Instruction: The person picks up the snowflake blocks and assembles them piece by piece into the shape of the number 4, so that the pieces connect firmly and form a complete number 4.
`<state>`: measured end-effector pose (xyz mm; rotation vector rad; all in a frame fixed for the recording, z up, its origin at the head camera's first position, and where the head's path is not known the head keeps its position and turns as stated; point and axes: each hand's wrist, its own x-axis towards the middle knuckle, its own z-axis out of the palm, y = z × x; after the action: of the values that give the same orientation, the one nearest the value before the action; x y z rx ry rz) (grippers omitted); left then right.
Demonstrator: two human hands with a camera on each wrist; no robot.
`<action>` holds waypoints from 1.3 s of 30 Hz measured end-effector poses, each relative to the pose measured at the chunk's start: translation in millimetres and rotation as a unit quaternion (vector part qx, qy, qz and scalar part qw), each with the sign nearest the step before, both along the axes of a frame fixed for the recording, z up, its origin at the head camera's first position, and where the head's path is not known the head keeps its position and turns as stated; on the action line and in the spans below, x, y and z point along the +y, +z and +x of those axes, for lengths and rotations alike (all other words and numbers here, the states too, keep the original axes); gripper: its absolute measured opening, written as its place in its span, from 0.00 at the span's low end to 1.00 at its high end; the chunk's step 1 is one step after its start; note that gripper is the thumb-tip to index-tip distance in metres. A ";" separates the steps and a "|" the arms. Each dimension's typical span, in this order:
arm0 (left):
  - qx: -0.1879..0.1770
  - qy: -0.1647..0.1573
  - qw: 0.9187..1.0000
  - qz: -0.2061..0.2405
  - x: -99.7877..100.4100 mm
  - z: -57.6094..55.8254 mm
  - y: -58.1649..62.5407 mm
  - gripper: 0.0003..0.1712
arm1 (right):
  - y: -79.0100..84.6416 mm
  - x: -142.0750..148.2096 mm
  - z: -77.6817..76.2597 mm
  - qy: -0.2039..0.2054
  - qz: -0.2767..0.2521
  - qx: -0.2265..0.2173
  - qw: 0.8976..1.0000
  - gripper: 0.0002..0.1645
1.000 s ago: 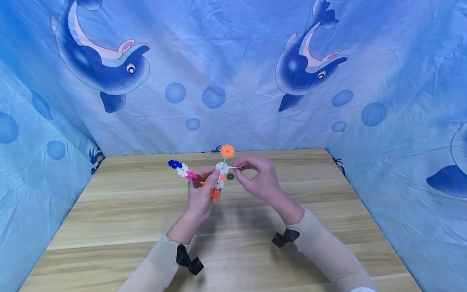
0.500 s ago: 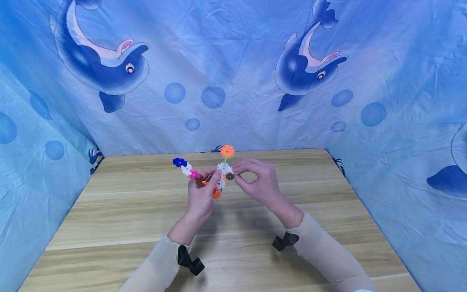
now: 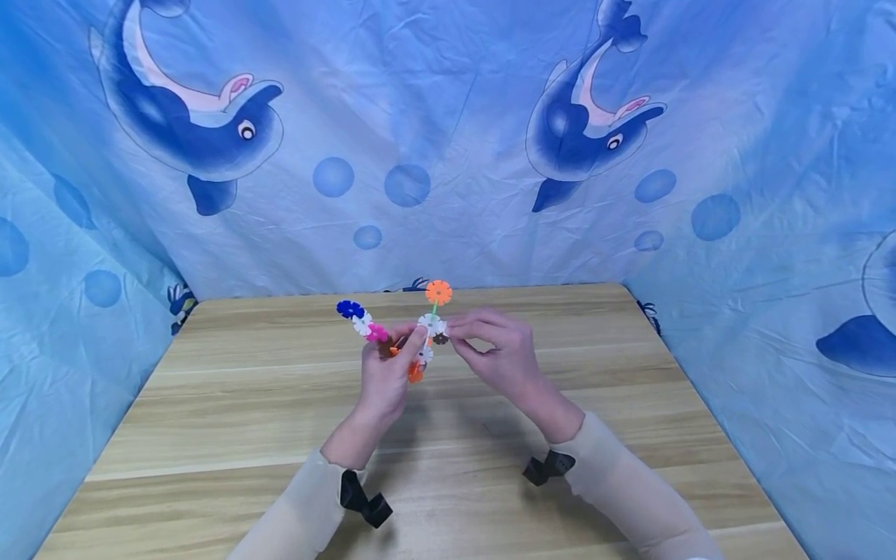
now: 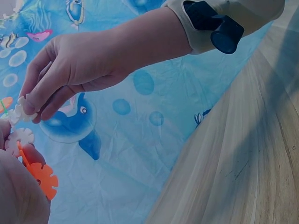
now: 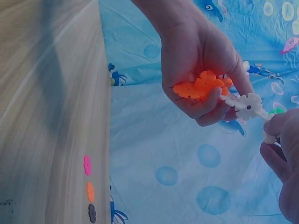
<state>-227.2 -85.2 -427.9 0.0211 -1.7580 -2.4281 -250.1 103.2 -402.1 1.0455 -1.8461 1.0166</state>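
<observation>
My left hand (image 3: 383, 379) grips a build of interlocking plastic flower discs, its thumb lying along a white disc (image 3: 430, 324). One branch ends in a blue disc (image 3: 351, 309) at upper left; an orange disc (image 3: 439, 292) tops a green one above the thumb. Orange discs (image 5: 202, 87) sit within the left hand's curled fingers in the right wrist view. My right hand (image 3: 507, 354) pinches a small white disc (image 4: 23, 108) between thumb and fingers, right at the edge of the build's white disc. Fingertips partly cover that small disc.
Pink (image 5: 87, 165), orange (image 5: 90, 192) and dark (image 5: 92, 213) loose discs lie near the far edge of the wooden table (image 3: 231, 412). A blue dolphin-print cloth (image 3: 448, 117) hangs behind and at both sides. Each wrist wears a black camera mount (image 3: 365, 499).
My right hand has come slightly left, bringing the small white disc against the build's white disc. In the left hand the build has turned a little, its blue end shifting right.
</observation>
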 end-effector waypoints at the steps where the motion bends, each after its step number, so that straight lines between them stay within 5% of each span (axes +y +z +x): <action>1: 0.000 -0.001 1.000 -0.002 -0.1 -0.1 -0.1 0.06 | -0.1 0.0 0.2 0.000 0.000 0.003 1.000 0.12; 18: 0.020 -0.034 0.999 0.006 -2.7 0.9 0.7 0.06 | 0.3 0.4 3.9 0.000 0.011 0.034 0.999 0.13; 39: 0.001 -0.051 0.999 -0.001 -0.4 -0.7 -2.2 0.03 | -1.9 5.2 3.1 0.003 0.019 0.051 0.999 0.15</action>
<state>-227.9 -85.6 -430.1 -0.0730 -1.8031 -2.4940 -247.0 108.3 -404.0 1.1067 -1.7872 0.9177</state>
